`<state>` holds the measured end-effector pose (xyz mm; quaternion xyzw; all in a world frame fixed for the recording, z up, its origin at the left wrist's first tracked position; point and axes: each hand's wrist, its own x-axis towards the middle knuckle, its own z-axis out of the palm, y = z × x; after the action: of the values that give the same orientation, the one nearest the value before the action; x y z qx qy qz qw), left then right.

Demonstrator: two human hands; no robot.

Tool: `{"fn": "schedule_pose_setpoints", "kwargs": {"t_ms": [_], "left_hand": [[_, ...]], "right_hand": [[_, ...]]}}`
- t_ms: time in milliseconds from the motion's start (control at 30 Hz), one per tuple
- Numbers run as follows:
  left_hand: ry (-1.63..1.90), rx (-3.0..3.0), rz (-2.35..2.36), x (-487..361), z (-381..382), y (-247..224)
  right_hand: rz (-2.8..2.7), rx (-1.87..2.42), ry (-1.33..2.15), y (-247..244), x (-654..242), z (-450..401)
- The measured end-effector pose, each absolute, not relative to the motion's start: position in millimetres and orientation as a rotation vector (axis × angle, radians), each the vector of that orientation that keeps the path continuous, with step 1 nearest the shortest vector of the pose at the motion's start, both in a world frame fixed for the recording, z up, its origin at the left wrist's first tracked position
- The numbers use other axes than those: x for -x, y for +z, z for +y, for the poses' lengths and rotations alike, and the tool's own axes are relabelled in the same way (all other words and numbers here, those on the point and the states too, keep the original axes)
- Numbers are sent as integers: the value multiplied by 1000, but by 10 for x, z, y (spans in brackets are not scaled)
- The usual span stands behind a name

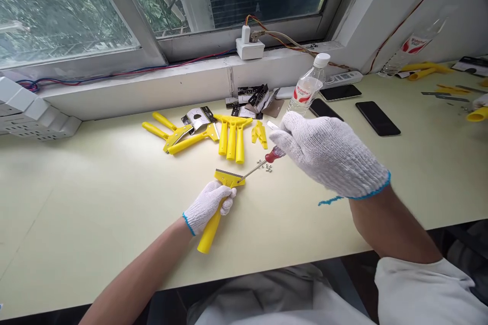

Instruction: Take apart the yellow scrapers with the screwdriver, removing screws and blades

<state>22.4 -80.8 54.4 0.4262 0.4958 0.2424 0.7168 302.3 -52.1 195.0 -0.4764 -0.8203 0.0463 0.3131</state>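
Note:
My left hand (212,205), in a white knitted glove, is closed round the neck of a yellow scraper (208,236) with a metal blade along its head. In my gloved right hand (324,150) is a screwdriver (271,156) with a red and clear handle. Its tip touches the right side of the scraper's head, at a screw spot too small to make out. Several small screws and nuts (268,167) lie just beyond the shaft. Behind them are small yellow plastic pieces (260,134) and several yellow scraper handles (231,139) side by side.
Scrapers with blades (177,138) and black-and-white packaging (255,99) lie toward the window. A water bottle (305,89) stands behind my right hand, near dark phones (377,118) and a power strip (343,78). At left sits a grey-white stack (34,111). More yellow parts (427,69) lie far right.

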Motion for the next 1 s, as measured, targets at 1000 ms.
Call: {"fn": "schedule_pose_setpoints", "kwargs": {"t_ms": [1000], "left_hand": [[567, -905, 1089, -199, -812, 471]], "right_hand": [[-2277, 1504, 47, 1993, -3054, -494]]}}
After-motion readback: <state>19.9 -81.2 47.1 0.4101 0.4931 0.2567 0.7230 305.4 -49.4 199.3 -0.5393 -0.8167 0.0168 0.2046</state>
